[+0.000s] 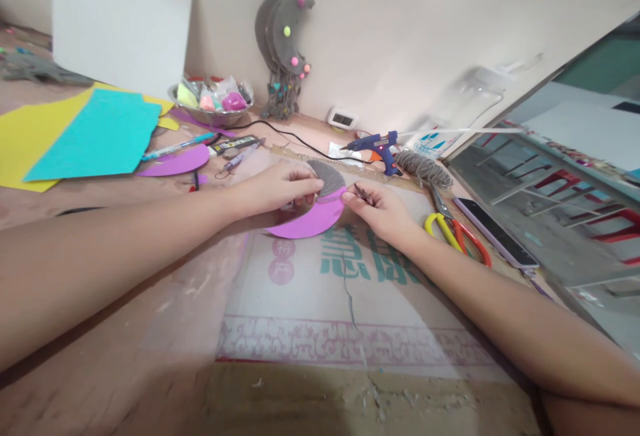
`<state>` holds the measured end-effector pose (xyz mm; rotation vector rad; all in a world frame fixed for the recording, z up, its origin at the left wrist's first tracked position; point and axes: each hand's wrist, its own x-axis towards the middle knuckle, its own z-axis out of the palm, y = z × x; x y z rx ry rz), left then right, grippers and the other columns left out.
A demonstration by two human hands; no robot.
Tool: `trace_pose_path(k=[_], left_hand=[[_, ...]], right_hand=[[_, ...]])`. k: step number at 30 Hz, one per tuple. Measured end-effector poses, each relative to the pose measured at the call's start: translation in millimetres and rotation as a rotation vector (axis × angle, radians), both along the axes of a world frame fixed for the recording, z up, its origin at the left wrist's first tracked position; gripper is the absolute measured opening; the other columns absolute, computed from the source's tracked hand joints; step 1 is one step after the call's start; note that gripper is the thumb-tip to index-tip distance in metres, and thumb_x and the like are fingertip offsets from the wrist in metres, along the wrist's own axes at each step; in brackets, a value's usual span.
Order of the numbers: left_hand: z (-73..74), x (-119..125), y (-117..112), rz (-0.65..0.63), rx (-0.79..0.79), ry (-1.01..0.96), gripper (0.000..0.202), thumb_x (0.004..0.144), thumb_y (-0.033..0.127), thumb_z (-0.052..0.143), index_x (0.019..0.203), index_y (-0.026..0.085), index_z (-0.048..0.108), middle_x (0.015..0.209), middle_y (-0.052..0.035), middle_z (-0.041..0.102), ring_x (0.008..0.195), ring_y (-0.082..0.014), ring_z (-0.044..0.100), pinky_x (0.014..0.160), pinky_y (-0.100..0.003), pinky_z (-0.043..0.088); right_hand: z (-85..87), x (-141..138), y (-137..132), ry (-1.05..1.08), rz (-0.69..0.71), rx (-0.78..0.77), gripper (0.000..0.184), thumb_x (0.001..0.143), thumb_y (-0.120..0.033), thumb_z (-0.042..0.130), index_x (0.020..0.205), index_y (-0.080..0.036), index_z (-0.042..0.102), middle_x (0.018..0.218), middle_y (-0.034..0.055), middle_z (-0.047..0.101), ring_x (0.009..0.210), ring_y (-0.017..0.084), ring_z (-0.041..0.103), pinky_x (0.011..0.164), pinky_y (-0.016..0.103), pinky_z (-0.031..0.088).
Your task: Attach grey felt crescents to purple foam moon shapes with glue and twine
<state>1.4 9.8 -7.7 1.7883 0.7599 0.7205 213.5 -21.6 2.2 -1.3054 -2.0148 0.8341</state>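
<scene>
Left hand (280, 189) pinches the purple crescent (310, 223), right hand (383, 213) at 3 o'clock holds a closed grip on grey yarn (327, 179); slackened tension could unravel the wraps.

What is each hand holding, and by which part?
The left hand pinches the purple crescent at its grey-wrapped upper end. The right hand pinches a thin dark strand beside the crescent's tip.

My left hand (280, 189) and right hand (383, 211) are bare, with both forearms unsleeved to the lower corners.
</scene>
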Motion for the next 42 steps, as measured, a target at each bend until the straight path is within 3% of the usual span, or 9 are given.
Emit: trace_pose_path(k=[5,8,14,20,25,42], left_hand=[[-3.1,0,2,-0.04,-0.027,-0.006,0.033,0.084,0.036,0.05,0.06,0.014,0.051,0.052,0.0014,0.047,0.043,-0.0051,0.041,0.042,-0.019,0.03],[-4.2,0,2,0.001,-0.006,0.017,0.033,0.085,0.035,0.048,0.06,0.014,0.049,0.052,0.0016,0.047,0.043,-0.0053,0.042,0.043,-0.019,0.031],[-4.9,1,3,0.048,0.06,0.062,0.032,0.085,0.035,0.045,0.06,0.015,0.049,0.051,0.0019,0.048,0.042,-0.0058,0.042,0.043,-0.019,0.032],[-4.6,0,2,0.053,0.102,0.099,0.033,0.085,0.036,0.045,0.06,0.015,0.049,0.051,0.0016,0.049,0.043,-0.0063,0.043,0.043,-0.02,0.032],[-6.3,0,1,0.045,0.134,0.096,0.034,0.084,0.038,0.045,0.06,0.014,0.05,0.051,0.0011,0.05,0.045,-0.0067,0.046,0.045,-0.02,0.033],[-2.0,1,-1,0.045,0.16,0.118,0.034,0.083,0.035,0.046,0.057,0.014,0.05,0.05,0.0014,0.05,0.044,-0.0062,0.043,0.044,-0.019,0.032]], right_hand=[[-0.9,0,0,-0.042,0.007,-0.001,0.029,0.082,-0.042,0.051,0.066,-0.018,0.049,0.058,-0.0042,0.04,0.053,0.009,0.035,0.051,0.024,0.028],[-3.6,0,0,-0.001,0.014,0.026,0.025,0.081,-0.042,0.053,0.075,-0.018,0.051,0.062,-0.0034,0.045,0.055,0.01,0.039,0.052,0.024,0.032],[-4.8,7,-2,-0.002,0.09,0.349,0.025,0.088,-0.042,0.046,0.1,-0.02,0.046,0.072,-0.0014,0.045,0.063,0.012,0.043,0.058,0.026,0.037],[-5.5,9,-7,-0.273,0.086,0.587,0.019,0.087,-0.033,0.051,0.102,-0.02,0.051,0.084,0.0037,0.059,0.072,0.015,0.054,0.063,0.027,0.043],[-4.6,10,-7,-0.486,0.109,0.774,0.016,0.088,-0.03,0.051,0.098,-0.019,0.057,0.084,0.0051,0.065,0.074,0.017,0.059,0.066,0.029,0.044],[-1.9,8,-6,-0.599,0.083,0.804,0.022,0.089,-0.035,0.048,0.098,-0.018,0.058,0.082,0.0058,0.066,0.075,0.019,0.061,0.064,0.029,0.044]])
